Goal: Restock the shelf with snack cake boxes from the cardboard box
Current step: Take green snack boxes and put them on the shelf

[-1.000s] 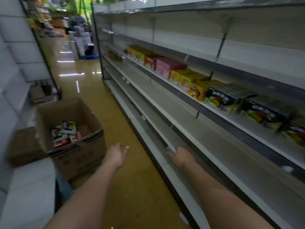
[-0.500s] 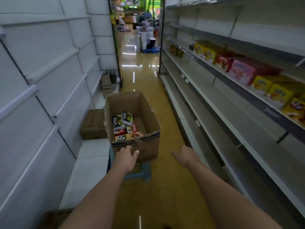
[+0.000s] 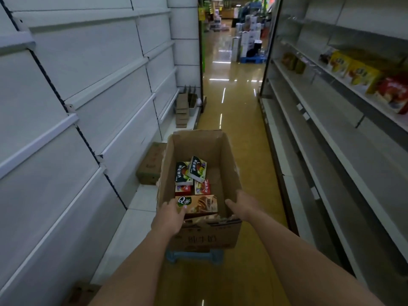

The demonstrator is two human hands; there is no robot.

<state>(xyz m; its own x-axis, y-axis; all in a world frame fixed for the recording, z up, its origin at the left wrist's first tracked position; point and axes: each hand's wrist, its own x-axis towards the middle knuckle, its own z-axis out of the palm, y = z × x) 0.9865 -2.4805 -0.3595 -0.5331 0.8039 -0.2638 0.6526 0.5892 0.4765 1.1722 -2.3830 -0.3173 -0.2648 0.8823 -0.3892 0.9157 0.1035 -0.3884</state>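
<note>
Reaching into cardboard box (image 3: 229,164), both hands spread open: left hand (image 3: 170,216) at left edge of brown snack cake box (image 3: 198,204), contact uncertain; right hand (image 3: 242,206) just beside its right end, apart. Lying flat at near wall, chocolate-cake print, green "Q" logo; dark-green and red boxes (image 3: 192,175) behind.

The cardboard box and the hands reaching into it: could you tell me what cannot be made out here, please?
- Head view: the cardboard box floor beneath the snack boxes, hidden by them.
- The brown snack box lower part, behind the box's near wall.
- Left hand grip: fingertips touch the brown box, closure unclear.
- Right hand palm side, turned away.
- What the box stands on, mostly hidden.
</note>
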